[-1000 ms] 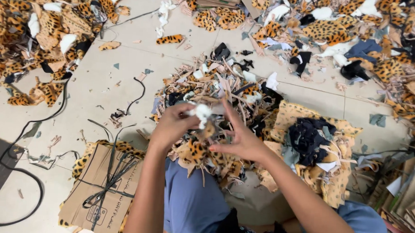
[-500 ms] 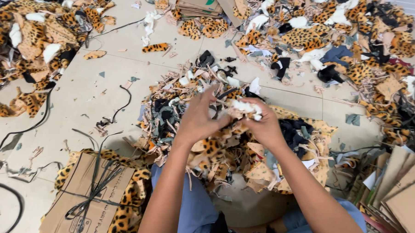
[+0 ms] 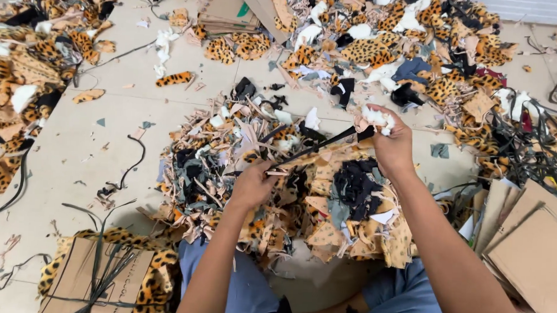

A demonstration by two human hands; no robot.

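while left hand (image 3: 253, 185) and right hand (image 3: 387, 139) pinch black strip (image 3: 319, 145) taut.

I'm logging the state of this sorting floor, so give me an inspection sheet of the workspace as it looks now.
Surface: pale tiled floor, littered with scraps.
Job's things: thin dark strip stretched between both hands over the scrap pile.
Clutter: leopard-print fabric heaps all around; black fabric bundle; flat cardboard sheets.
Grippers: left hand pinches the strip's lower end; right hand grips its upper end with white fluff.
Cables: black cords on the floor.
Surroundings: tied cardboard bundle.
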